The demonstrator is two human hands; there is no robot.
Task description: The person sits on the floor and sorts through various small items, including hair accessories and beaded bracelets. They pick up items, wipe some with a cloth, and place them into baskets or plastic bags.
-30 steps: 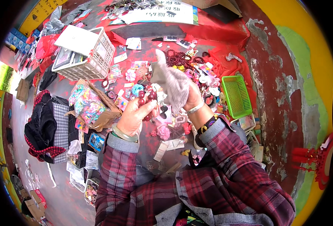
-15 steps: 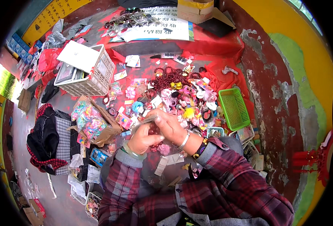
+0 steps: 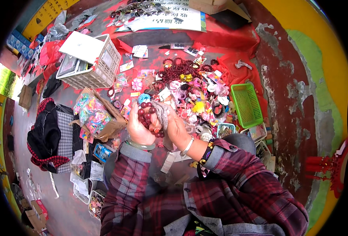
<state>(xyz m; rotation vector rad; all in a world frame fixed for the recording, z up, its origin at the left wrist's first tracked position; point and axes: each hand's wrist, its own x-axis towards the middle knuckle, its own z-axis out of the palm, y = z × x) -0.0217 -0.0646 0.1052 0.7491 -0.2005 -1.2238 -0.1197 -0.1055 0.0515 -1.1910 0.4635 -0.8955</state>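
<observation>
Dark red beads (image 3: 147, 116), strung as a bracelet, bunched at mid-frame between both hands, just above the plaid sleeves. Left hand (image 3: 139, 126) curled around the beads from the left, fingers closed on the strand, a green bangle (image 3: 140, 145) at the wrist. Right hand (image 3: 176, 128) pressed against the left, closed on a crumpled clear plastic bag (image 3: 163, 112) and touching the same beads; silver bangle (image 3: 187, 147) on that wrist. Behind the hands, toward the upper centre, a heaped pile of trinkets (image 3: 193, 88) on red cloth (image 3: 225, 37): more dark bead strings, hair clips, small packets, partly hidden by the raised fingers. Right of centre, a green plastic basket (image 3: 246, 105) lying at the edge of the pile. Upper left, a white lattice crate (image 3: 99, 67) with a flat white box on top. Left of the hands, an open cardboard box (image 3: 107, 126) holding a bag of bright hair ties (image 3: 91, 114), near the left wrist but apart from it. Far left, a dark bundle of checked clothing (image 3: 50, 137) on grey floor. At the top edge, a white printed sheet (image 3: 170, 15). Lower left, small packets scattered on the floor, too small to tell apart.
</observation>
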